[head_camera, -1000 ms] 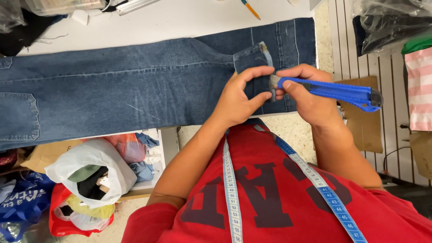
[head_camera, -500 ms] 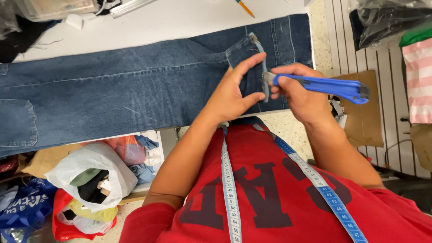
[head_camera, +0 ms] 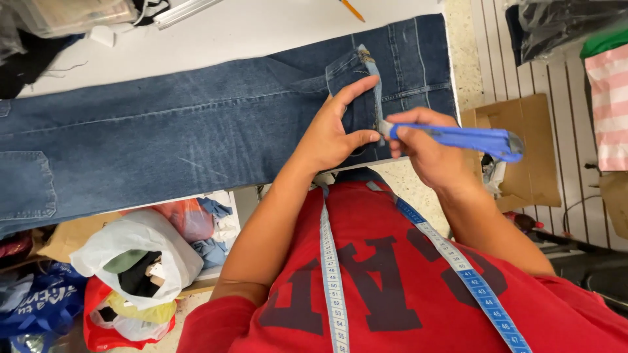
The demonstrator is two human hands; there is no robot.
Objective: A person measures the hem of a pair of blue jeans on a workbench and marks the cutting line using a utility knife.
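Closest in, a blue measuring tape (head_camera: 335,274) hangs over the red shirt. Just above it, the left hand (head_camera: 333,134) lies spread on the jeans (head_camera: 196,144), index finger stretched toward one o'clock, thumb pointing at three, pinning the pocket (head_camera: 350,85) flat. The right hand (head_camera: 425,147) sits at three o'clock of it, fingers closed around a blue utility knife (head_camera: 458,138); the handle runs toward three, the tip touching denim by the left thumb. The jeans' long axis runs nine to three across the white desk (head_camera: 248,33). At twelve, far off, a pencil (head_camera: 352,10) lies.
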